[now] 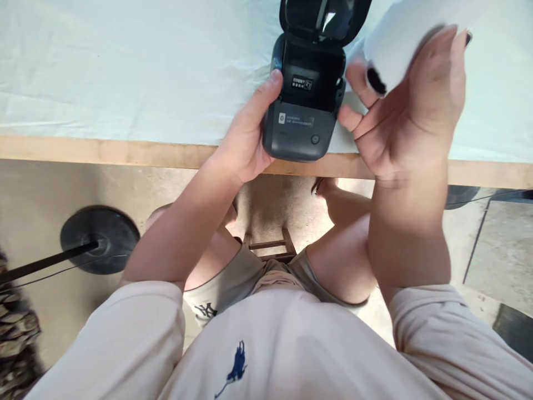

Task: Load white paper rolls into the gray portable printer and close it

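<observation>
Two hands are busy at the bench edge. My left hand is wrapped round the side of a small dark printer, lid flipped up, sitting half over the edge. It looks like smooth, rigid plastic, light enough to slide, so I judge the flanks the best place to brace. My right hand is closed round a white paper roll just beside the printer; light, crushable, best pinched by its ends.
</observation>
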{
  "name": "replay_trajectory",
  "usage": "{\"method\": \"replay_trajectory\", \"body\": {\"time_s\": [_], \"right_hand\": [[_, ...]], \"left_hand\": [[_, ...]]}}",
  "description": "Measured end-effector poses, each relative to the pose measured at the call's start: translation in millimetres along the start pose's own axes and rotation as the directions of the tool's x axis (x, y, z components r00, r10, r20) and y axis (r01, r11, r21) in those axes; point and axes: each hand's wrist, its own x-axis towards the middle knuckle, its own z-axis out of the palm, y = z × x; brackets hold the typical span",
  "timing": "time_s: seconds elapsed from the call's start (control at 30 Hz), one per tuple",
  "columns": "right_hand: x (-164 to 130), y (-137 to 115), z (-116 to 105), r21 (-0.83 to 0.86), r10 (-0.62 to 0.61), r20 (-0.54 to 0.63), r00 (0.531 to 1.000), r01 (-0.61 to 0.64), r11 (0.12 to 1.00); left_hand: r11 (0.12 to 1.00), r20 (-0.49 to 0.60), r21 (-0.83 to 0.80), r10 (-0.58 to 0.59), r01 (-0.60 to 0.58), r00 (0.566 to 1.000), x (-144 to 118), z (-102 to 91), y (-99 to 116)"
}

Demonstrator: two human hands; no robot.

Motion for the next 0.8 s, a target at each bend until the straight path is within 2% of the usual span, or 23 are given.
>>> {"method": "replay_trajectory", "body": {"time_s": [0.07, 0.13, 0.2, 0.43, 0.67, 0.73, 0.8], "right_hand": [[1, -1, -2, 0.148, 0.065, -0.017, 0.998, -0.062, 0.987], [2, -1, -4, 0.250, 0.126, -0.018, 0.992, -0.117, 0.961], [3, 1, -7, 0.278, 0.159, -0.018, 0.987, -0.148, 0.949], [8, 8, -14, 0.189, 0.014, -0.010, 1.000, -0.012, 0.982], [23, 19, -36, 0.130, 0.060, -0.002, 0.998, -0.059, 0.990], [19, 16, -33, 0.066, -0.016, 0.013, 1.000, 0.015, 0.998], [11, 12, -26, -0.107, -0.166, 0.020, 0.986, 0.167, 0.980]], "left_hand": [[0.995, 0.127, 0.073, 0.056, -0.066, 0.990, 1, -5.7, -1], [0.994, 0.119, 0.079, 0.066, -0.076, 0.991, 1, -10.4, -3], [0.993, 0.110, 0.086, 0.071, -0.080, 0.991, 1, -12.1, -3], [0.992, 0.114, 0.096, 0.071, -0.082, 0.991, 1, -12.1, -5], [0.990, 0.156, 0.099, 0.085, -0.101, 0.984, 3, -16.1, -6], [0.989, 0.147, 0.109, 0.082, -0.099, 0.986, 3, -16.0, -6], [0.988, 0.133, 0.111, 0.090, -0.105, 0.987, 3, -15.7, -7]]}}
